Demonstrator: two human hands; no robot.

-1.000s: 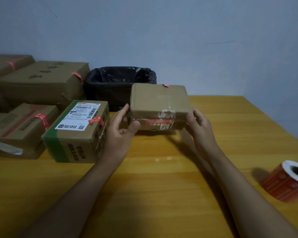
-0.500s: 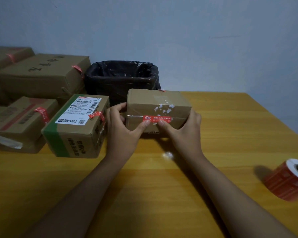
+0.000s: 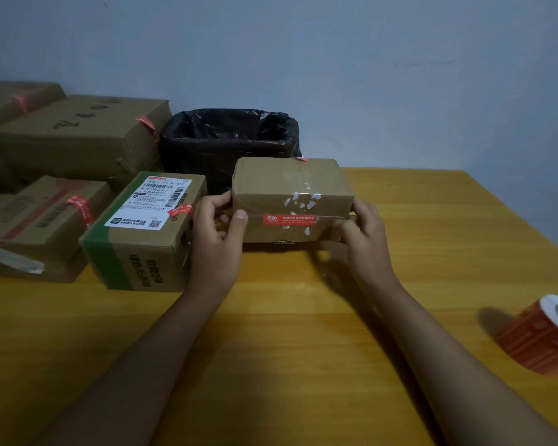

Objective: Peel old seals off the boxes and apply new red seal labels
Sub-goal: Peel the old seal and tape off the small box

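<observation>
A small brown cardboard box (image 3: 287, 185) stands on the wooden table (image 3: 303, 333) in front of me. A red seal label (image 3: 289, 219) lies across its near edge, with white scraps of an old seal around it. My left hand (image 3: 218, 233) grips the box's left end, thumb on the near face. My right hand (image 3: 363, 230) grips the right end, fingers curled at the corner. A roll of red seal labels (image 3: 543, 336) lies at the table's right edge.
A black-lined bin (image 3: 229, 140) stands behind the box. To the left sit several cardboard boxes with red seals, the nearest (image 3: 145, 230) bearing a white shipping label and green tape. A pale wall rises behind.
The box came down from the air onto the table. My thumbs slid off the red label outward, and both hands now hold the box's ends.
</observation>
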